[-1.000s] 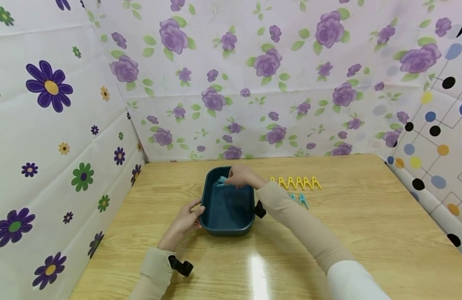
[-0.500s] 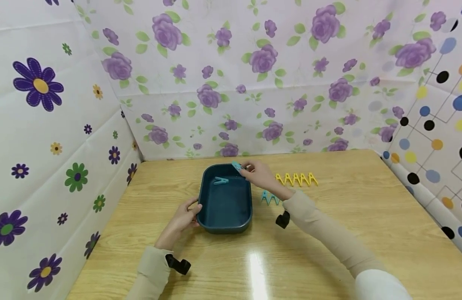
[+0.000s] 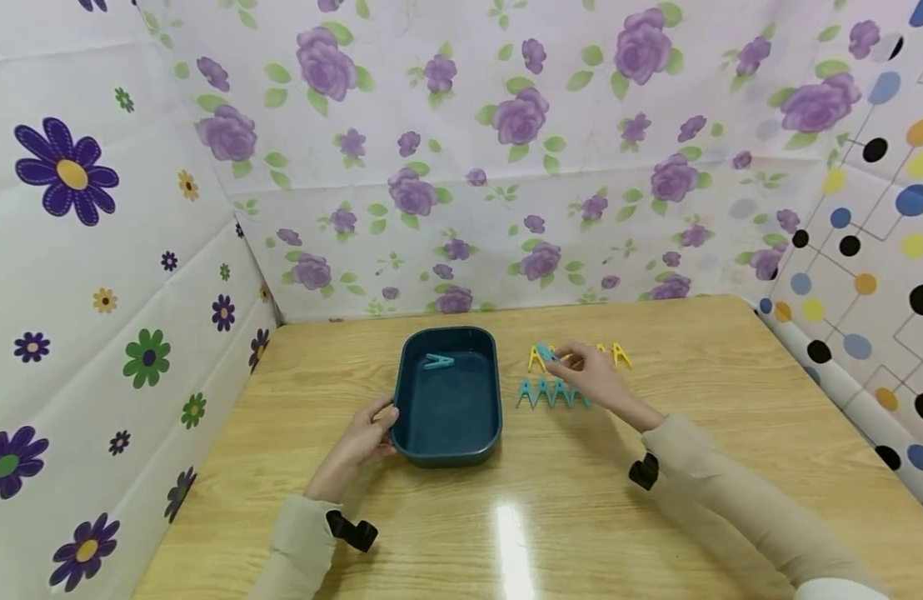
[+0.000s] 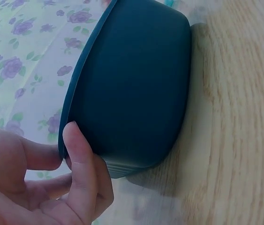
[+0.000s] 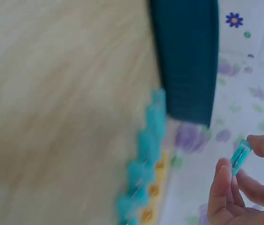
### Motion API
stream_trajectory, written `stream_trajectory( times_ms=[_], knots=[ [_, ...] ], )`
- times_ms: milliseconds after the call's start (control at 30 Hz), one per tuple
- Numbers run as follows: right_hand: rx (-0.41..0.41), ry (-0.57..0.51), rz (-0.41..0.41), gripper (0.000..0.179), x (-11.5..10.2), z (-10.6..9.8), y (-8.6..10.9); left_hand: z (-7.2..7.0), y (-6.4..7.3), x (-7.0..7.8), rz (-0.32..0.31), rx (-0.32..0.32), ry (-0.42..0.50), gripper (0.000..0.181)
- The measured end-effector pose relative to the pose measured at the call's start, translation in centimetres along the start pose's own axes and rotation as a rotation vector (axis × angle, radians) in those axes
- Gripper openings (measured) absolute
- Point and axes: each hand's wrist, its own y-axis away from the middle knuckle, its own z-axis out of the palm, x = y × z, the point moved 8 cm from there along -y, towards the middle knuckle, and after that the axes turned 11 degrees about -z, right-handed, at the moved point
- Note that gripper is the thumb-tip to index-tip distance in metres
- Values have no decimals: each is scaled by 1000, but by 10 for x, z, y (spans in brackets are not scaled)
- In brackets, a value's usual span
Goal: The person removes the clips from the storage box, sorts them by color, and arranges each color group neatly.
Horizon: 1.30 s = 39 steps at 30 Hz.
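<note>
My left hand (image 3: 362,433) pinches the left rim of a dark teal plastic basin (image 3: 448,421); in the left wrist view, thumb and fingers close on the edge of the basin (image 4: 132,84). Between thumb and fingers of my right hand (image 3: 600,379) is a light blue clothespin (image 3: 546,353), held above the table right of the basin. The right wrist view shows this clothespin (image 5: 240,157) at the fingertips. One more blue clothespin (image 3: 439,362) lies inside the basin. Below the right hand stands a row of blue clothespins (image 3: 542,390), partly covered by it.
Behind the blue row is a row of yellow clothespins (image 3: 621,356), its middle hidden by the right hand. Everything rests on a wooden table (image 3: 431,533). Flowered cloth (image 3: 416,150) hangs behind and to the left, dotted cloth (image 3: 874,275) to the right.
My right hand has lifted a blue clothespin out of the basin and carried it right, over the clothespin rows. One blue clothespin stays in the basin. The left hand keeps its grip.
</note>
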Motion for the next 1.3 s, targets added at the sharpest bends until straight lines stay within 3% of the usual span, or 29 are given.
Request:
stream_trajectory(
  times_ms=[133,300,467,733,1033,1300],
  knots=[
    [2,84,74,36,32,-16,14,1,0,1,-1,-7,-8,48],
    [-39,110,240,37,68,-32,33,0,1,2,4,-8,-33,47],
    [-81,99,317,36,82,-37,45,1,3,2,4,-24,-34,48],
    [-101,159,294,32,90,-34,48,-2,3,-1,-2,7,-51,47],
    [-132,183,252,16,93,-32,55,0,3,-1,-3,6,-45,47],
    [-137,188,244,12,93,-37,58,2,2,3,5,-11,-49,48]
  ],
)
